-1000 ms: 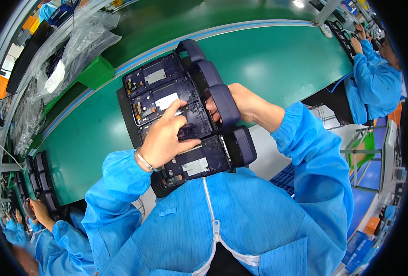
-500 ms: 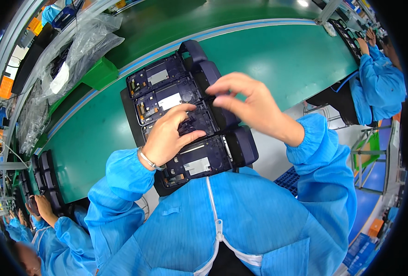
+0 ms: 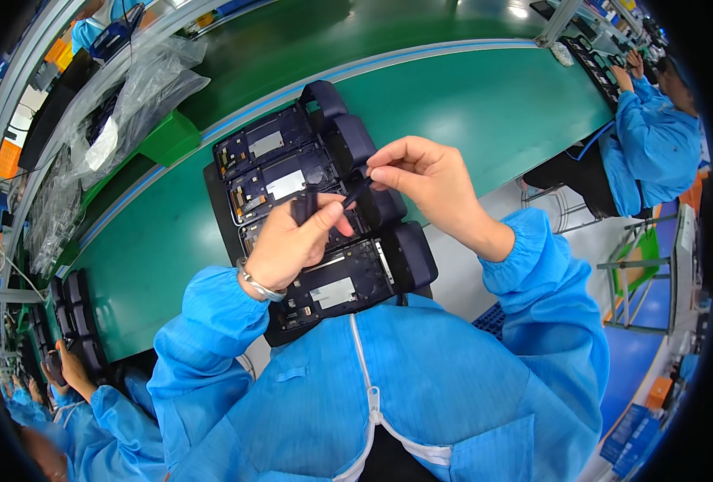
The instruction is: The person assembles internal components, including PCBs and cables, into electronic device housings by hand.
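Over a row of dark device housings (image 3: 342, 273), my left hand (image 3: 292, 241) is closed around a small dark part (image 3: 303, 206) whose kind I cannot make out. My right hand (image 3: 437, 185) is closed in a pinch, thumb against forefinger, on the upper end of a thin dark strip (image 3: 358, 193). The strip's lower end reaches the fingertips of my left hand. Whether it joins the dark part is hidden. Several opened housings lie side by side, with pale rectangular plates and small boards inside and thick dark sections along their right side. My left hand covers part of one housing.
The housings rest on a black tray (image 3: 217, 201) on the green bench (image 3: 453, 96). A green bin (image 3: 170, 138) and clear plastic bags (image 3: 143, 100) stand at the upper left. Co-workers in blue sit at the far right and lower left. More dark housings (image 3: 83, 317) lie at the left.
My right hand has come down a little and closed its open fingers on the dark strip. My left hand has risen off the housing, now closed around a dark part.
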A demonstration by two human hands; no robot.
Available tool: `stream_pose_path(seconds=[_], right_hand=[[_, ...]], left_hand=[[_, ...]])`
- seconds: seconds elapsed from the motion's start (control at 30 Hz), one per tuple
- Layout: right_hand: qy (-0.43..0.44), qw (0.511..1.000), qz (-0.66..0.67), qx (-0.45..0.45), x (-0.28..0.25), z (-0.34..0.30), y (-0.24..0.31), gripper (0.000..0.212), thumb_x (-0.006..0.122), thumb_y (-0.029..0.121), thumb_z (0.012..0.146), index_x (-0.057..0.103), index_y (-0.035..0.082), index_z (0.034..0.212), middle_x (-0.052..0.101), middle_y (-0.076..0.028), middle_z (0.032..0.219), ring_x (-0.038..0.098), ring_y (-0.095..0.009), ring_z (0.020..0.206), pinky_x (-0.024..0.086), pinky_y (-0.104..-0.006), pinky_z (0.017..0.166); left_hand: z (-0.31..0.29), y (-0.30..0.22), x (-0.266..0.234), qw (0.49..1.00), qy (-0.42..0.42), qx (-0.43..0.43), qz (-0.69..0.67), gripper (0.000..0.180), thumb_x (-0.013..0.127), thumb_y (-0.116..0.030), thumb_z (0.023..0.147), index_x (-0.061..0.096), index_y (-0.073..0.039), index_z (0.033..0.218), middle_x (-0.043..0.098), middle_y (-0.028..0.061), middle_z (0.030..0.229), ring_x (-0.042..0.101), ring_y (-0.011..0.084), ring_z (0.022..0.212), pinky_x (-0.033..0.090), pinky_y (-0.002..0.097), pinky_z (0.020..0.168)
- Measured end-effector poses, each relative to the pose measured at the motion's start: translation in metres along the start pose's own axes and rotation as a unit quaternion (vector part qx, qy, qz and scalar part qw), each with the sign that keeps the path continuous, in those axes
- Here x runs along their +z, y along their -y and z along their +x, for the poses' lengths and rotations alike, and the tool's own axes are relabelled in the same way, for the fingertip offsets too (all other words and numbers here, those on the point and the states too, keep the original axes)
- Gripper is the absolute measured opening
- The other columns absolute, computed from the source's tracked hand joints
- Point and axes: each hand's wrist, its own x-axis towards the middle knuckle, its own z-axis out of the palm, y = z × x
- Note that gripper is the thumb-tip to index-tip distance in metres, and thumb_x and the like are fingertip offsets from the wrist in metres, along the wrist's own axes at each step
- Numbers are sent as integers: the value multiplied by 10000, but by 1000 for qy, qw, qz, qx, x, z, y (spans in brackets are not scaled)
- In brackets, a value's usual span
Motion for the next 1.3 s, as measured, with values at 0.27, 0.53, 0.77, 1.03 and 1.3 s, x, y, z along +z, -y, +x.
stream_pose_path(seconds=[0.27,0.53,0.77,1.03,1.3], right_hand=[[-8,999,53,-1,-7,-9,-5,125,605,0,804,590,-39,922,626,-92,870,611,-138,792,512,-252,725],[-17,999,29,13,-9,-25,-1,131,588,6,819,595,-36,943,624,-87,898,604,-126,824,509,-244,735],[34,880,-387,-274,-8,-40,17,101,691,82,697,667,32,780,620,-78,811,590,-242,732,470,-317,677],[-51,905,-388,-168,-39,-66,23,103,647,59,762,600,20,846,629,-70,798,601,-150,735,456,-261,641],[2,971,65,231,-53,-88,-18,122,612,126,818,555,27,859,636,-133,900,615,-168,770,498,-270,702]], left_hand=[[-1,-11,2,994,24,-102,-45,250,623,-147,836,539,-4,1023,587,109,821,365,36,457,289,171,388],[-8,-8,18,997,0,-76,19,252,623,-119,831,557,2,1042,600,86,782,374,40,442,278,183,388],[-18,-19,36,955,-43,46,289,204,626,-139,815,632,-11,974,624,20,792,542,59,700,437,206,593],[-42,-14,20,944,-27,106,311,204,677,-98,773,622,-1,944,631,32,886,560,76,804,457,230,722],[-79,35,10,727,-4,239,644,394,766,-258,615,482,-1,708,480,237,1213,605,362,717,512,368,639]])
